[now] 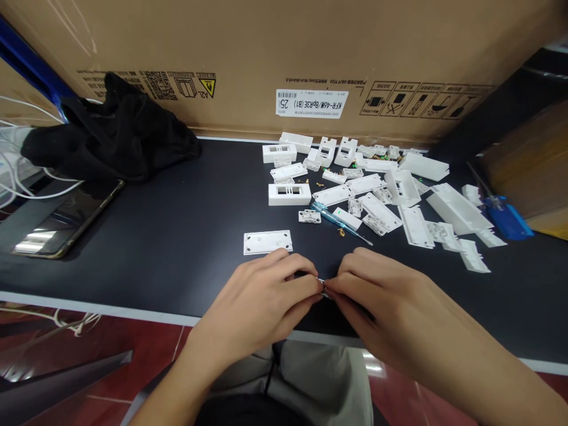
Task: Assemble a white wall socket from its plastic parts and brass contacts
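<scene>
Between fingers [309,287], a small part [326,293] sits mostly hidden, long axis unclear.

Bearing "KFR-46W/BpR3E (B1)" and "25" upside down on a white label [312,104] on the cardboard box [248,35] beyond the left hand [266,290] and right hand [386,290]. Showing a yellow warning triangle [207,87] beside "A2L", an open-book sign [184,87] and a QR code [158,86], leftward beyond the left hand. Displaying framed handling pictograms [419,99] beyond the right hand. Leaving finer print unreadable.
</scene>
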`<state>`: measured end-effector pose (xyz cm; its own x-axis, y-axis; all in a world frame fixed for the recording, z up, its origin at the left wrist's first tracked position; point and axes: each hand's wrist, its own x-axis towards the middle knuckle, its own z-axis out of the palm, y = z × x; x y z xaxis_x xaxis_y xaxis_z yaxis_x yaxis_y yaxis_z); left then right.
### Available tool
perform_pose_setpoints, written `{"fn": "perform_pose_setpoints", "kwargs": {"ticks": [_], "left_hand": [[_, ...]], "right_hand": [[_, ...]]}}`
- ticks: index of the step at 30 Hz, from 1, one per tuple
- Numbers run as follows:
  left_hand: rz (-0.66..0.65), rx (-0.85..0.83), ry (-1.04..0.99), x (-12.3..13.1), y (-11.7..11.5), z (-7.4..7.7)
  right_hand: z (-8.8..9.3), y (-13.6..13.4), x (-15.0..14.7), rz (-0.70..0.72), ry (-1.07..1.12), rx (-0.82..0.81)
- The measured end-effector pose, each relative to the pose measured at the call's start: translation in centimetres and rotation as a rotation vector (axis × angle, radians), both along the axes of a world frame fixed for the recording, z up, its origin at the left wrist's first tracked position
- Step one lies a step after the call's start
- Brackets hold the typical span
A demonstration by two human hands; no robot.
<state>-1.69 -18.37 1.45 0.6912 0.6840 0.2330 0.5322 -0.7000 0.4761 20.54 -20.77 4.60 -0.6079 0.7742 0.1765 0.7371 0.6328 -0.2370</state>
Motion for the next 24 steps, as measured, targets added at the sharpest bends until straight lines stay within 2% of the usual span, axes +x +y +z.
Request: {"fn": "perform_pose_setpoints", "kwargs": {"ticks": [8,13,18,24], "left_hand": [[0.01,0.031,0.04,0.2,-0.1,0.3],[-0.001,0.007,0.036,0.1,0.0,0.2],[-0.006,-0.013,0.016,0.1,0.0,0.2],[-0.01,-0.037,-0.019,0.3,0.1,0.2]], "right_hand": [[-0.6,-0.4,0.7,0.007,0.103,-0.011],[-2.1,-1.2,1.4,0.048,0.263,0.098],[-3.2,-1.6,1.8,0.051,0.24,0.122],[-3.4,-1.6,1.7,0.043,0.198,0.164]]}}
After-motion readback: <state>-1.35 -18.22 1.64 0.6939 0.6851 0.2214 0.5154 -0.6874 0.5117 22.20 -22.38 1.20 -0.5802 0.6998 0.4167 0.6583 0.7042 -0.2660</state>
